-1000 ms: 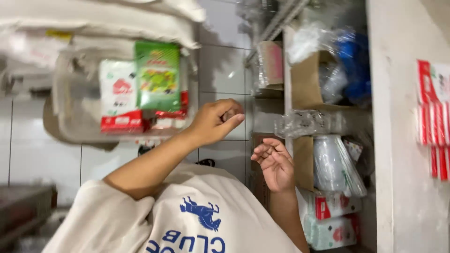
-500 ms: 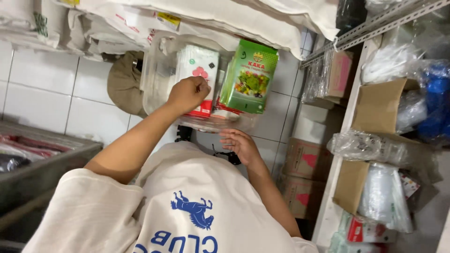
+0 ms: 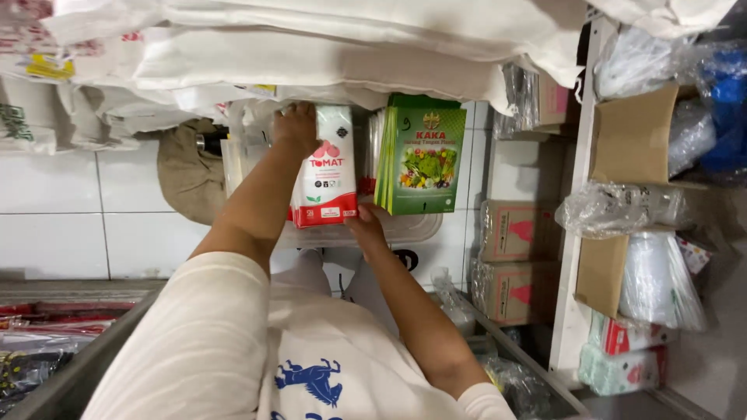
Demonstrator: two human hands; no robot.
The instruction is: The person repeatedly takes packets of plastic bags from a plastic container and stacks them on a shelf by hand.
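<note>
Head view: the left hand (image 3: 296, 124) rests on the top edge of a white and red packet (image 3: 327, 167) standing upright in a clear plastic tub (image 3: 416, 228); the fingers curl over the packet's top, but whether they clamp it cannot be told. The right hand (image 3: 364, 222) presses against the packet's lower red edge, fingers bent close together at the tub's front rim. A stack of green packets (image 3: 420, 159) stands just beside the white and red packet, to its right, in the same tub. White sacks (image 3: 327, 47) lie above the tub. Brown cartons (image 3: 513, 233) stand to the right, next to a white shelf frame (image 3: 580, 218) holding bagged goods. Compared with half a second ago, the left hand has moved from the front of the packets up to the packet's top, and the right hand has risen from below the tub to the packet's bottom edge.
</note>
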